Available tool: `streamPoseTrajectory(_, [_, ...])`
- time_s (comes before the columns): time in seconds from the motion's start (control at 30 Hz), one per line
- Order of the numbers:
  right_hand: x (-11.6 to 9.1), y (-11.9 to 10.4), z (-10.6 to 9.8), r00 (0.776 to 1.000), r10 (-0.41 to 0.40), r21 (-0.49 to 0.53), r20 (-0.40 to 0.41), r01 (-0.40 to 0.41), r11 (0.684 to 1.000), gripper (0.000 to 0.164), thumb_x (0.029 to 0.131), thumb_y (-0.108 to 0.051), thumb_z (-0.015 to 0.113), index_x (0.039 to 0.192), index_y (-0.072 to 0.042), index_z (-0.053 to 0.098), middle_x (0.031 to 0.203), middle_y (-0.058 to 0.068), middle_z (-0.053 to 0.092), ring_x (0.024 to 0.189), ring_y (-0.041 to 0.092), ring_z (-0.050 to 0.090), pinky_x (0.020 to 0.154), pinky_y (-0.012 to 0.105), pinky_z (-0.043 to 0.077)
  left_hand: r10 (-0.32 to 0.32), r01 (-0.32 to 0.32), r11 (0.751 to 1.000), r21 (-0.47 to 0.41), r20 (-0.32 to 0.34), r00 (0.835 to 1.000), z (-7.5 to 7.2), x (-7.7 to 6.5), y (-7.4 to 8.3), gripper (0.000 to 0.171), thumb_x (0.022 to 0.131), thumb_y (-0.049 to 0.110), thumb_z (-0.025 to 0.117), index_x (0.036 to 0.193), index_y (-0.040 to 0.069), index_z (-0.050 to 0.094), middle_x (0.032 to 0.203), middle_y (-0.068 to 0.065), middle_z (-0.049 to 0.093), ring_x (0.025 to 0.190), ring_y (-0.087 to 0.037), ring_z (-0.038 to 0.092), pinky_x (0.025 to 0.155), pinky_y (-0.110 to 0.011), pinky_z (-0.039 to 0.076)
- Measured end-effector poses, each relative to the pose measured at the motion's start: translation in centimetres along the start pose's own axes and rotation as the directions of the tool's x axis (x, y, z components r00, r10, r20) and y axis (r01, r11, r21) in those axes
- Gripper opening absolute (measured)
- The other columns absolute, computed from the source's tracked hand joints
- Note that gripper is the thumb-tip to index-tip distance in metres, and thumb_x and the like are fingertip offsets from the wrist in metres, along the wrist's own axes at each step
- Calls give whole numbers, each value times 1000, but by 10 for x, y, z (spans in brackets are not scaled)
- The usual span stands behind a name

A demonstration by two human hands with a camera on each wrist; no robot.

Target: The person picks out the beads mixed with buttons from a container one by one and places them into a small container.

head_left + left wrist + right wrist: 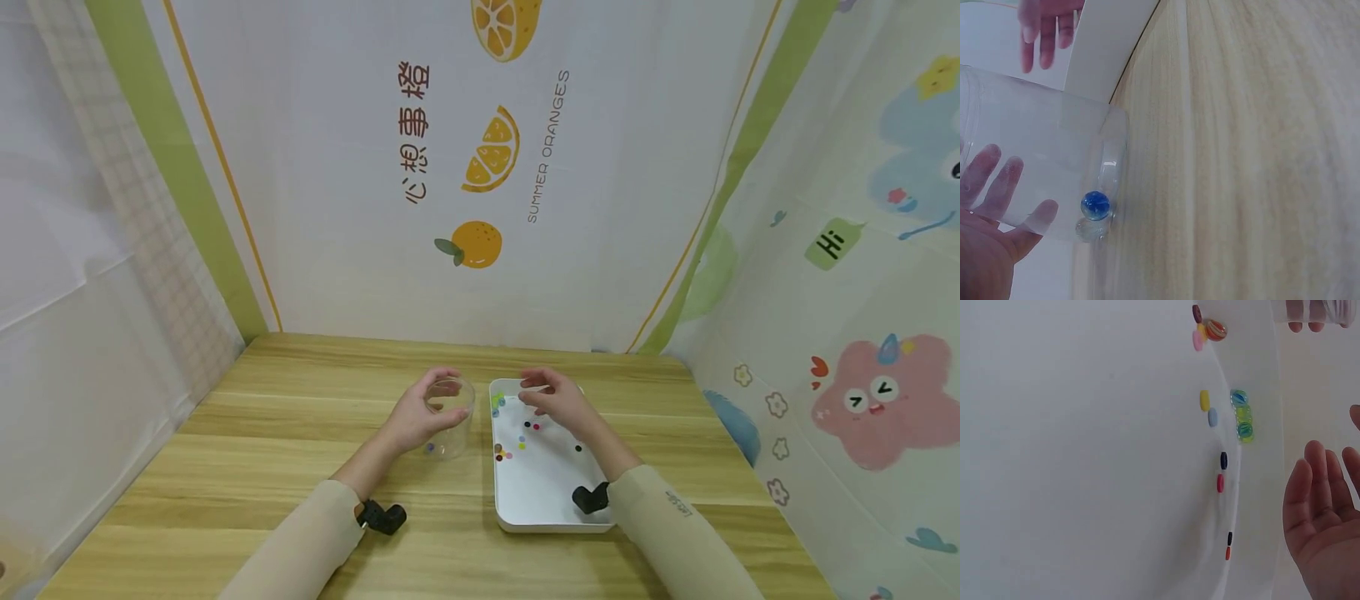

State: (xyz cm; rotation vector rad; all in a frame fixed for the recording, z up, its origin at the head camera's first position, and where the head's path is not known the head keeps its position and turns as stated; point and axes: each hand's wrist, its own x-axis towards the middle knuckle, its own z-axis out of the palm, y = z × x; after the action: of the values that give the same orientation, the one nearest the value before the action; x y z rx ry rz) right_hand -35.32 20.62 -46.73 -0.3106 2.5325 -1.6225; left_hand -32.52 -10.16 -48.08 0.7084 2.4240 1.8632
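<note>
My left hand (426,414) grips a clear plastic cup (453,437) from its left side, thumb and fingers around the wall. The cup stands upright on the table. A blue marble (1095,205) lies at its bottom, with a pale round shape beside it. My right hand (558,402) hovers over the far part of a white tray (540,492); its fingers are loosely bent and hold nothing. In the right wrist view, an orange-striped marble (1215,330) and several blue and green marbles (1244,415) lie by the tray wall.
Small flat discs are scattered in the tray, among them a yellow disc (1204,400), a pink disc (1197,340) and a red disc (1220,483). The tray's raised rim stands right of the cup on the wooden table (247,450). Printed curtains (337,275) hang behind.
</note>
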Motion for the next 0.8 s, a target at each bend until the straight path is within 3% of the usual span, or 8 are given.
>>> streamPoseTrajectory(0.13, [1, -2, -10, 1000, -11, 15, -26, 11, 1000, 47, 105, -21, 75, 149, -12, 62, 145, 20, 65, 111, 26, 69, 89, 34, 63, 3, -3, 1000, 6, -4, 1000, 0, 1, -2, 64, 96, 20, 84, 152, 12, 54, 149, -22, 63, 141, -43, 61, 116, -66, 50])
streamPoseTrajectory(0.3, [0, -2, -21, 998, -32, 28, -46, 33, 999, 48, 104, -19, 75, 149, -10, 62, 144, 19, 66, 109, 24, 70, 94, 49, 65, -2, 2, 1000, 6, -2, 1000, -1, 1, -1, 64, 95, 20, 84, 152, 12, 53, 150, -21, 64, 141, -43, 61, 116, -65, 50])
streamPoseTrajectory(0.57, [-5, 0, -26, 998, -41, 37, -55, 43, 998, 53, 103, -18, 76, 152, -8, 59, 147, 21, 64, 108, 21, 70, 94, 45, 65, -5, 5, 1000, 3, -1, 1000, 0, 1, 0, 64, 95, 19, 84, 151, 13, 53, 150, -23, 62, 142, -43, 60, 117, -66, 50])
streamPoseTrajectory(0.7, [-7, 0, -24, 1000, -21, 62, -10, 22, 998, 58, 101, -16, 78, 154, -10, 57, 152, 24, 59, 114, 25, 70, 94, 37, 65, -6, 6, 1000, -3, 0, 1000, 0, 1, 0, 64, 95, 19, 84, 151, 12, 53, 150, -24, 62, 142, -43, 60, 117, -66, 49])
streamPoseTrajectory(0.8, [-9, -2, -20, 998, -34, 84, 54, 30, 996, 64, 100, -16, 80, 157, -8, 53, 156, 30, 53, 118, 27, 70, 95, 37, 65, -6, 6, 1000, -4, -2, 1000, 0, 1, 0, 64, 95, 19, 84, 151, 12, 54, 149, -22, 63, 142, -42, 60, 117, -66, 49])
